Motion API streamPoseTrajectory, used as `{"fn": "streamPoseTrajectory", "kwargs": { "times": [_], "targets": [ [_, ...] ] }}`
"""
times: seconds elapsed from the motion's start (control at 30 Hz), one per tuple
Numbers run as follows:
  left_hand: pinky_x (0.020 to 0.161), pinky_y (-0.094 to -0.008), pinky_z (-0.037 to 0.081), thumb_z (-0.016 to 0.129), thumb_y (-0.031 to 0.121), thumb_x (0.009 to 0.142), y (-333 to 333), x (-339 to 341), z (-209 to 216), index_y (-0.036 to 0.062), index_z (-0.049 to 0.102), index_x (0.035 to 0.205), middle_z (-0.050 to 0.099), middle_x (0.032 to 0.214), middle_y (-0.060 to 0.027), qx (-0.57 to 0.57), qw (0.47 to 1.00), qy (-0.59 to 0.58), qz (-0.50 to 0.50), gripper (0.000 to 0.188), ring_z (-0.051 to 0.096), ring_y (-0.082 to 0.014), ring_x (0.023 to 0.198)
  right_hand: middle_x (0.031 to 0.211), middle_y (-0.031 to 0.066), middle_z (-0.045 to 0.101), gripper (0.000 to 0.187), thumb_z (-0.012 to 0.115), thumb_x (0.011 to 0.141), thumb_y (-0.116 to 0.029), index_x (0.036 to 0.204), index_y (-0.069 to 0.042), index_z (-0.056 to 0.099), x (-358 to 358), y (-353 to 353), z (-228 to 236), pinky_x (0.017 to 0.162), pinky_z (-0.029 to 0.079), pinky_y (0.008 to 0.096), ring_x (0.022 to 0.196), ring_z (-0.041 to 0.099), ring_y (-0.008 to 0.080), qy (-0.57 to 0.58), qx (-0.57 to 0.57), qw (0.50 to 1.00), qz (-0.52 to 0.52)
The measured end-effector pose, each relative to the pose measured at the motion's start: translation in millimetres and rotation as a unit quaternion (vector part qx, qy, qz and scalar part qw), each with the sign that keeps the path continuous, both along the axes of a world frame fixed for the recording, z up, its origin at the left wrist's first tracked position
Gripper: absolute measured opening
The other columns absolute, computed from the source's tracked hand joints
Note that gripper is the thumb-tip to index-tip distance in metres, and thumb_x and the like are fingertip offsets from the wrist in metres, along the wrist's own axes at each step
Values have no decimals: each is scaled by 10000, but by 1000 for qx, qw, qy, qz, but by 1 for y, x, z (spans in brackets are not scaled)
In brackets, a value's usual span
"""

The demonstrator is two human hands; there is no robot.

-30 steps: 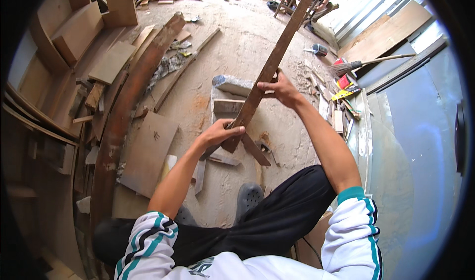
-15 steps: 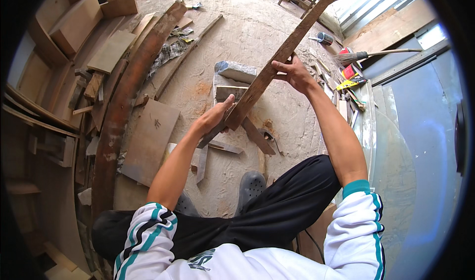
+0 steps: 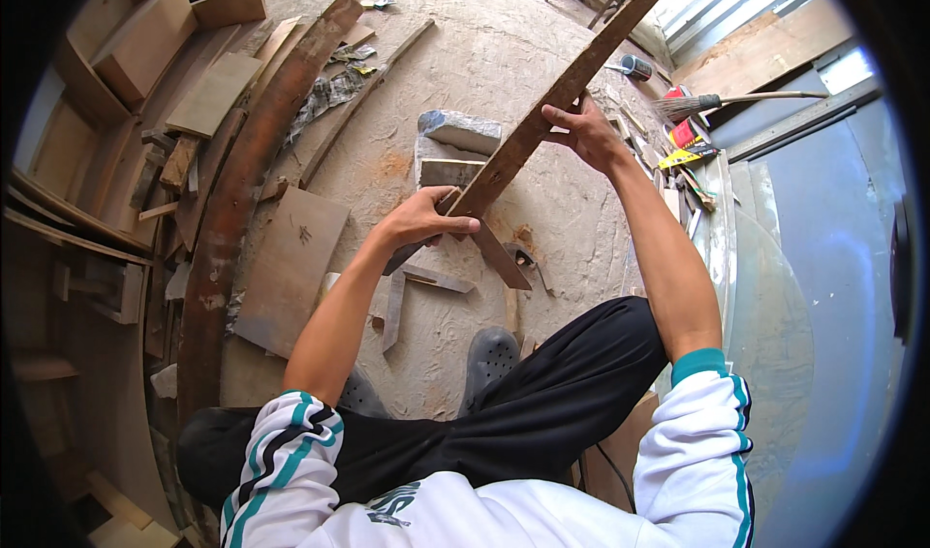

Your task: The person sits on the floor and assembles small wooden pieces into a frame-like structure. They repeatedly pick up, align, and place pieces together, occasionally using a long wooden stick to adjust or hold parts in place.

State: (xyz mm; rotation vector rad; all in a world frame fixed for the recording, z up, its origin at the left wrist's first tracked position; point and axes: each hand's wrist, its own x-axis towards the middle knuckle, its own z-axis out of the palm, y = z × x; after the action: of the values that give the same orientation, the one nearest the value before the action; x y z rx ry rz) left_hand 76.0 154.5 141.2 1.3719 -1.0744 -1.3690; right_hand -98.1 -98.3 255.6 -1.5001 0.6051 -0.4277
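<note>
A long brown wooden plank [image 3: 528, 133] slants up to the right, off the ground, between my hands. My right hand [image 3: 588, 138] is closed around its edge near the middle, thumb on the upper face. At its near end my left hand [image 3: 418, 220] is closed, thumb laid across the corner and fingers partly hidden. Under that end a darker wooden strip [image 3: 502, 259] juts out to the lower right. Another dark piece shows below my left palm; whether they join is hidden. A grey L-shaped piece [image 3: 394, 311] lies on the floor below.
Ahead on the floor sit pale stone-like blocks [image 3: 459, 132]. A flat board [image 3: 291, 267] and a long curved timber [image 3: 237, 194] lie left, beside stacked wood. To the right are a broom [image 3: 690, 108], a yellow-handled saw [image 3: 690, 157], a can [image 3: 635, 67] and a grey-blue panel [image 3: 823, 248].
My left hand has turned over the plank's near end, its thumb swinging from upright to across the corner. The plank has shifted slightly up and right, with my right hand still gripping it.
</note>
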Motion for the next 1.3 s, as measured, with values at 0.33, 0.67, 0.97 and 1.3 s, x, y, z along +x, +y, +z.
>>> {"fn": "streamPoseTrajectory", "kwargs": {
  "times": [0.33,0.67,0.97,1.3],
  "targets": [
    [500,-259,439,909,474,717,0,4,-2,46,701,1041,629,719,7,3,999,-37,-14,576,563,-86,578,1273,165,546,822,842,837,-153,1429,-14,289,0,2,5,941,588,497,1160,618,296,13,-15,1000,12],
    [474,-252,424,928,467,682,0,6,-6,43,701,991,588,674,17,8,998,-63,-23,572,544,-87,539,1276,168,540,821,833,844,-153,1437,-8,284,2,9,7,958,583,515,1156,620,297,26,-32,999,11],
    [464,-254,414,944,455,655,-2,7,-8,43,703,992,582,666,12,4,997,-72,-26,584,537,-95,527,1294,162,527,834,842,836,-164,1445,-20,291,-1,5,6,946,587,486,1166,614,299,23,-36,999,9],
    [468,-263,417,925,467,668,-2,4,-5,47,714,976,586,652,13,-1,997,-66,-33,561,542,-96,523,1248,160,556,813,839,841,-177,1436,-13,308,3,9,8,926,602,459,1150,625,301,8,-57,998,11]
  ]
}}
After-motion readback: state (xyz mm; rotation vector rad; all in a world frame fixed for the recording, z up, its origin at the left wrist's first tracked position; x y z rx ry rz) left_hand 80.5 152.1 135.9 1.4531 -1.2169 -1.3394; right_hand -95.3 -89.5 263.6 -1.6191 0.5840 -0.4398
